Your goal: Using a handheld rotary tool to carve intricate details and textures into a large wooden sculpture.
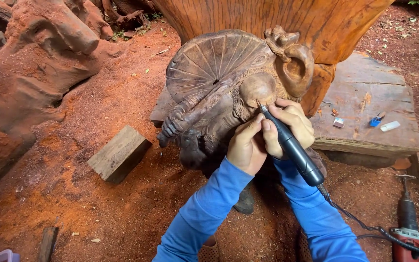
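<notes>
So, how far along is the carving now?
The figure's hat, gourd and robe look shaped. Both hands, left and right, hold the rotary tool, tip at the face. The face looks less detailed.

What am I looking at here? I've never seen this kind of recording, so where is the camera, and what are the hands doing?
There is one picture, from a camera on a person's head, looking down at their own arms in blue sleeves. The right hand holds a black corded rotary tool like a pen, its tip against a dark wood carving. The left hand steadies beside it, touching the tool. Reddish sawdust covers the ground. A wood block lies to the left; a slab on the right carries a few small items, and a red power tool lies nearby.
</notes>
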